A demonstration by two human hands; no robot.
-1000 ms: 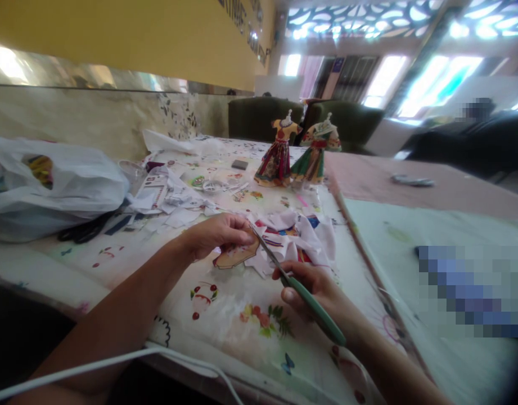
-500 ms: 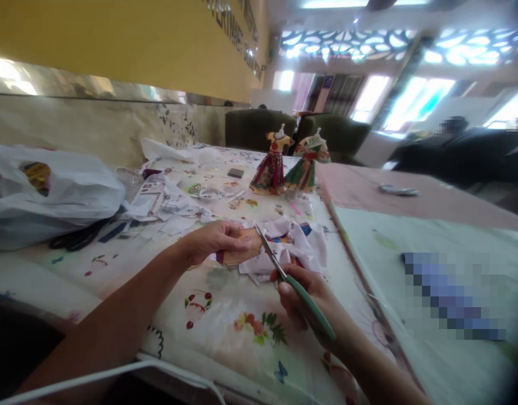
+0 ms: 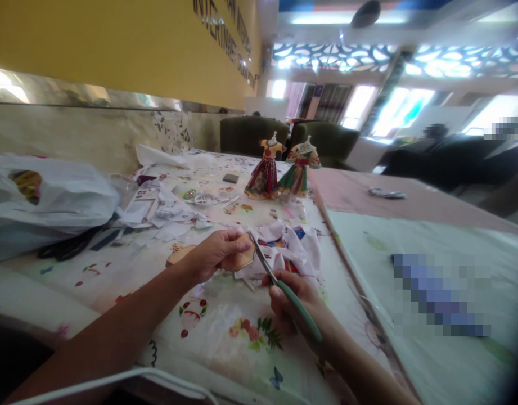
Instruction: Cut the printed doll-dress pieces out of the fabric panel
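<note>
Between the thumb and fingers of my left hand [image 3: 219, 251] is a small orange-tan fabric piece [image 3: 241, 260] with a dark outlined edge. My right hand [image 3: 293, 301] is closed round the green handles of a pair of scissors [image 3: 298, 306]. Their blades point up and away, with the tips at the piece's right edge. Beneath and behind the blades lies a crumpled heap of white fabric [image 3: 307, 247] with red and blue printed patches. Another orange-tan patch [image 3: 176, 256] shows on the table beyond my left wrist.
Two miniature dresses on stands [image 3: 265, 174] are at the back. A white plastic bag [image 3: 52, 197] and paper scraps [image 3: 170, 208] lie to the left. A second table surface [image 3: 360, 270], with a pixelated blue item, adjoins on the right. A white cable [image 3: 157, 371] crosses the front.
My left hand has turned the fabric piece a little, and another tan patch now shows left of it. The scissors stay at its edge. The whole view has shifted slightly.
</note>
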